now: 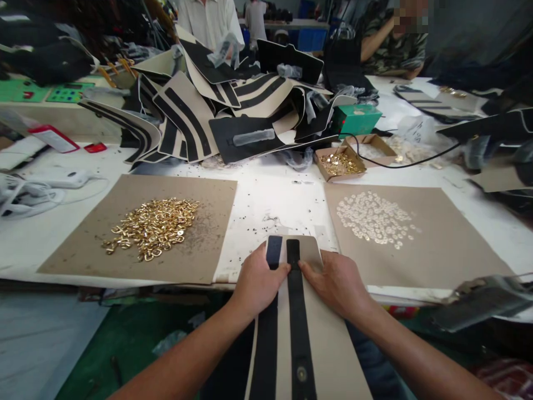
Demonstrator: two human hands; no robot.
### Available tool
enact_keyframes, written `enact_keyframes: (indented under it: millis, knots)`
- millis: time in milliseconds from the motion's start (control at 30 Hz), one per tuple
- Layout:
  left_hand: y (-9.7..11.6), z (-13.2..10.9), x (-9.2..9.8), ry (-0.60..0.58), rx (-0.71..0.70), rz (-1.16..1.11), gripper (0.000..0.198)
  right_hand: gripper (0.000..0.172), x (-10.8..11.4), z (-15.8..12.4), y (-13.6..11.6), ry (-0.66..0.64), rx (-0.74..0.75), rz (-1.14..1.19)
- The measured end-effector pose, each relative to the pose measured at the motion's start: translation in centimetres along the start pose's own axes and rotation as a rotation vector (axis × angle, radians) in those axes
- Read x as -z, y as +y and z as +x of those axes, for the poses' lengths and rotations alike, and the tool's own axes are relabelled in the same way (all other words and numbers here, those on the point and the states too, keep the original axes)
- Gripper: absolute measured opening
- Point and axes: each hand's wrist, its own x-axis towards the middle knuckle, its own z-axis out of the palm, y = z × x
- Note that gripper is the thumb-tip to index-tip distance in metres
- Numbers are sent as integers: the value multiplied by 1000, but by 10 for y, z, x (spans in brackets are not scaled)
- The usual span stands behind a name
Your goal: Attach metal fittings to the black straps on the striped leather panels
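A long beige panel with black strips (283,328) stretches from the table edge down toward my lap. My left hand (260,280) grips its left edge near the far end, thumb pressed on the face by the middle strip. On the opposite edge my right hand (337,280) holds it the same way, its thumb near that strip too. A small round metal piece (302,373) sits low on the middle strip. To the left lies a heap of gold metal hardware (158,225); to the right, a spread of small pale discs (372,218).
Brown sheets (208,244) lie under the heap and discs. Behind is a pile of similar striped panels (187,111). A small cardboard box (340,176) of gold pieces stands near a green box (358,118) with a black cable. Other people (212,22) are across the table.
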Motion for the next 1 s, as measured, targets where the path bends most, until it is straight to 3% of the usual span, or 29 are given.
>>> enact_keyframes:
  millis: [567,1000]
  knots:
    - [7,2,4,-34,114,8,40,28,-2,2,2,-77,-12,16]
    - [2,2,2,-33,86,58,44,27,1,1,1,-58,-22,73]
